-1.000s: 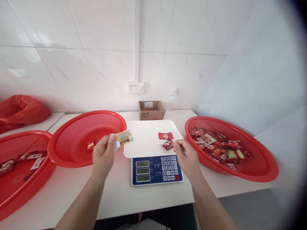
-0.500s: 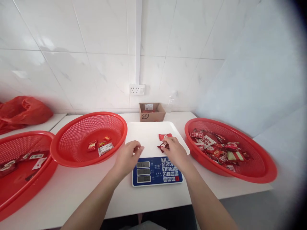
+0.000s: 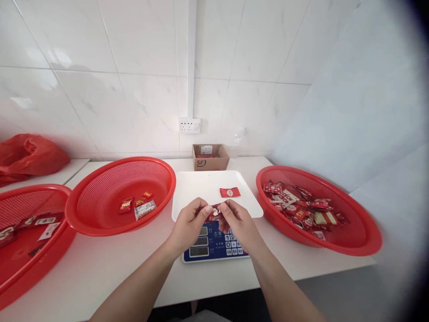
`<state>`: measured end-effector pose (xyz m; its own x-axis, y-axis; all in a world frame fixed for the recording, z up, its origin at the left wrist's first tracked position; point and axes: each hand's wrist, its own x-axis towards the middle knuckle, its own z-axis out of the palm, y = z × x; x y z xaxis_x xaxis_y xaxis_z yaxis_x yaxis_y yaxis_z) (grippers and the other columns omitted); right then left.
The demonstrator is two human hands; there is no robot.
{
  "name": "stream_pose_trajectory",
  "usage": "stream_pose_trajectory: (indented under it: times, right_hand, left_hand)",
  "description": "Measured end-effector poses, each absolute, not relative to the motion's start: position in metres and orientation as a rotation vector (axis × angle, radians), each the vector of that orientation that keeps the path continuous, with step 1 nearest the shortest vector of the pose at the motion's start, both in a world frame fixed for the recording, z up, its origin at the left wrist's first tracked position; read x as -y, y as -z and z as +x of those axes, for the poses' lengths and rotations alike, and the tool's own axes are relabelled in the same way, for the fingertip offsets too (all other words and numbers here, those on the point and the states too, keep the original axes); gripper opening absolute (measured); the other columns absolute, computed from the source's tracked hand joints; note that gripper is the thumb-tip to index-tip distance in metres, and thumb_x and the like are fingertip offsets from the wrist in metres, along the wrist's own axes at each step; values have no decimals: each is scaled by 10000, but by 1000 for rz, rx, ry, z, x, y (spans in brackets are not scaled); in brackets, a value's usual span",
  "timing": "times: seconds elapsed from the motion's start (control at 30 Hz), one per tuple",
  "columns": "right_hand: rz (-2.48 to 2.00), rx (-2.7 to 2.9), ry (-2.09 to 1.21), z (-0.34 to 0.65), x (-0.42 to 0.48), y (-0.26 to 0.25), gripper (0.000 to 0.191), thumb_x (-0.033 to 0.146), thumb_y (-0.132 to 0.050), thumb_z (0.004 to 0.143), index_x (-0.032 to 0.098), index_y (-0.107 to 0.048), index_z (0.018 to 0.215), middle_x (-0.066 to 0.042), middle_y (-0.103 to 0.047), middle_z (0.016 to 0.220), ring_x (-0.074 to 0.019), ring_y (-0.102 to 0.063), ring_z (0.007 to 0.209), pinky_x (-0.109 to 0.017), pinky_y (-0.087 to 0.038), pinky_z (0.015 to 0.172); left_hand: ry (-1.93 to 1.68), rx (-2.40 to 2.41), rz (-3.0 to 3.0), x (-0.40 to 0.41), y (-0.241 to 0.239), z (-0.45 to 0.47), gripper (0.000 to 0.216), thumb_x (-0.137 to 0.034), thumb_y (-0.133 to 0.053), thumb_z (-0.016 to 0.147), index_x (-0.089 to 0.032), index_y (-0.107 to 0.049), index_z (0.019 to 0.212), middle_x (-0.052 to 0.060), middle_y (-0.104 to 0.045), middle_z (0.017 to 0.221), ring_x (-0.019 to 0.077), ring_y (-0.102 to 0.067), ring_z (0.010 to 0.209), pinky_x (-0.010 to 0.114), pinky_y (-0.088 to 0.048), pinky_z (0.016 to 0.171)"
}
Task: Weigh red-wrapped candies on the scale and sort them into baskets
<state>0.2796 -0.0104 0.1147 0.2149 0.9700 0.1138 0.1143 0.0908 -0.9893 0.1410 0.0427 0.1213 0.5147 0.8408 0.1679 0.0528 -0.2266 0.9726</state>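
Between my two hands is a dark red wrapped candy (image 3: 213, 213), held just above the front of the scale's white pan. My left hand (image 3: 191, 222) pinches its left end, while my right hand (image 3: 238, 222) grips the right end, thumbs on top. A second, brighter red candy packet (image 3: 229, 192) lies flat on the pan behind my right hand. Below my hands is the blue panel of the digital scale (image 3: 219, 246), with its displays and keys partly covered by my fingers.
Right of the scale, a red plastic basket (image 3: 355, 243) holds many wrapped sweets. To the left, another red basket (image 3: 97, 228) has several packets, and a third basket (image 3: 43, 264) stands at the far left. A cardboard box (image 3: 210, 163) and a red plastic bag (image 3: 31, 154) are behind.
My right hand has lifted the dark red candy off the pan and drawn it toward me. My left hand has moved right and taken its other end. The brighter packet stays on the pan.
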Motion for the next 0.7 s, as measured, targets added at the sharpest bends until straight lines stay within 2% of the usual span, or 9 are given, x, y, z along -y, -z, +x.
stream_pose_trajectory:
  times: [0.07, 0.2, 0.33, 0.5, 0.6, 0.7]
  right_hand:
    - [-1362, 1199, -867, 279, 12, -114, 381, 551, -467, 807, 205, -442, 651, 62, -448, 454, -91, -444, 408, -212, -360, 409]
    - [-1411, 1234, -677, 274, 16, -115, 379, 526, -449, 830, 210, -436, 622, 51, -466, 458, -95, -447, 429, -218, -362, 450]
    - [-1482, 1283, -524, 269, 19, -116, 435, 503, -356, 878, 216, -371, 551, 42, -450, 432, -96, -429, 419, -223, -354, 460]
    - [-1537, 1327, -231, 268, 19, -115, 432, 461, -373, 877, 217, -323, 524, 44, -388, 433, -95, -364, 440, -230, -307, 453]
    - [-1545, 1289, -275, 269, 19, -115, 431, 471, -364, 878, 220, -332, 529, 41, -409, 429, -99, -385, 436, -232, -320, 452]
    - [-1551, 1202, -352, 269, 19, -114, 434, 507, -366, 870, 223, -355, 542, 41, -429, 432, -104, -415, 423, -234, -339, 450]
  left_hand:
    - [-842, -803, 1610, -41, -122, 140, 338, -459, -445, 833, -192, -446, 626, -51, -444, 570, 100, -401, 549, 214, -333, 533]
    - [-760, -828, 1502, -38, -119, 140, 427, -540, -356, 845, -197, -414, 597, -46, -422, 513, 102, -382, 494, 223, -319, 486]
    - [-993, -983, 1677, -35, -116, 137, 394, -486, -381, 853, -207, -382, 576, -44, -393, 528, 110, -365, 514, 227, -284, 493]
    - [-1121, -1098, 1893, -33, -114, 136, 360, -431, -397, 857, -210, -416, 573, -34, -415, 524, 118, -365, 511, 241, -253, 498]
    - [-1027, -1005, 1702, -32, -117, 138, 406, -488, -349, 870, -211, -368, 573, -46, -392, 522, 111, -376, 504, 226, -286, 487]
    - [-860, -835, 1547, -30, -119, 140, 416, -514, -353, 863, -205, -400, 588, -45, -435, 526, 106, -409, 515, 217, -339, 512]
